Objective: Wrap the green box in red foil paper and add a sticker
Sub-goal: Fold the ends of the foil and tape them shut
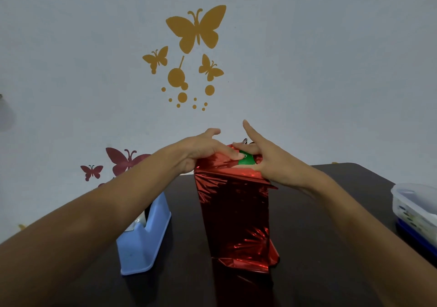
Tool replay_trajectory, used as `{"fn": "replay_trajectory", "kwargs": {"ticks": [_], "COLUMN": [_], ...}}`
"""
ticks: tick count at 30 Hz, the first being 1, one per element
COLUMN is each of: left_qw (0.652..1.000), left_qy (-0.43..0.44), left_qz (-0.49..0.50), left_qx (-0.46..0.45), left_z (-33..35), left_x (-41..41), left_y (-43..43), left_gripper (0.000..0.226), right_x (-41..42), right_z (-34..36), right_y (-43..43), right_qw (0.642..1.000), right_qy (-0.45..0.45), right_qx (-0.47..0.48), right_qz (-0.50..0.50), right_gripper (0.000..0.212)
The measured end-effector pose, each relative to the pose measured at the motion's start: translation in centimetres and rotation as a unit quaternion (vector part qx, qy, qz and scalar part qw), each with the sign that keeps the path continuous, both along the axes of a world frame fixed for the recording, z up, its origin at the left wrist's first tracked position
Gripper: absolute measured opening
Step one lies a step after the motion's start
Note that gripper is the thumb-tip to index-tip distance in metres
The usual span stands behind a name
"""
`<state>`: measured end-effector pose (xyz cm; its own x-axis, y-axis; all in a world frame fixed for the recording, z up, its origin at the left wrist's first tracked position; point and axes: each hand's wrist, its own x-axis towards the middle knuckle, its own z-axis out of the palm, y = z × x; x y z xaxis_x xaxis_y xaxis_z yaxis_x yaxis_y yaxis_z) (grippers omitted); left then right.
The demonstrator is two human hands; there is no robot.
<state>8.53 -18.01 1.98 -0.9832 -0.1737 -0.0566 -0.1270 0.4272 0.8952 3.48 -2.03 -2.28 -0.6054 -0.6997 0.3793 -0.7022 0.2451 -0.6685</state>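
The green box [246, 159] stands upright on the dark table [331, 212], wrapped down its sides in shiny red foil paper [236, 212]. Only a small green patch shows at its top end. My left hand [201, 150] lies on the top left, with its thumb pressing a foil flap down over the top. My right hand [267, 160] is at the top right; its fingers press the foil at the far and right edges, and one finger points up. No sticker is in view.
A light blue tape dispenser [144, 238] stands on the table left of the box, under my left forearm. A clear plastic container [416, 209] with a blue base sits at the right edge. A wall with butterfly decals rises right behind the table.
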Motion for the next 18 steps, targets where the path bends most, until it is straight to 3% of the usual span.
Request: {"fn": "replay_trajectory", "kwargs": {"ticks": [9, 13, 14, 16, 18], "left_qw": [0.995, 0.999, 0.999, 0.998, 0.994], "left_qy": [0.033, 0.037, 0.038, 0.047, 0.073], "left_qz": [0.062, 0.015, 0.011, 0.027, 0.039], "left_qx": [-0.066, 0.006, 0.009, -0.036, -0.078], "left_z": [-0.8, -0.6, -0.6, -0.9, -1.2], "left_x": [-0.4, 0.2, 0.3, 0.0, -0.3], "left_y": [0.5, 0.4, 0.3, 0.1, 0.2], "left_gripper": [0.079, 0.017, 0.02, 0.059, 0.079], "right_x": [0.5, 0.7, 0.7, 0.7, 0.5], "right_z": [0.1, 0.2, 0.1, 0.1, 0.0], "right_y": [0.0, 0.0, 0.0, -0.1, -0.1], "right_qw": [0.999, 0.999, 0.999, 0.999, 0.999], "right_qy": [-0.034, -0.041, -0.041, -0.037, -0.033], "right_qx": [-0.02, -0.019, -0.018, -0.014, -0.012], "right_qz": [0.005, 0.001, -0.002, -0.004, -0.004], "right_gripper": [0.109, 0.114, 0.114, 0.114, 0.112]}}
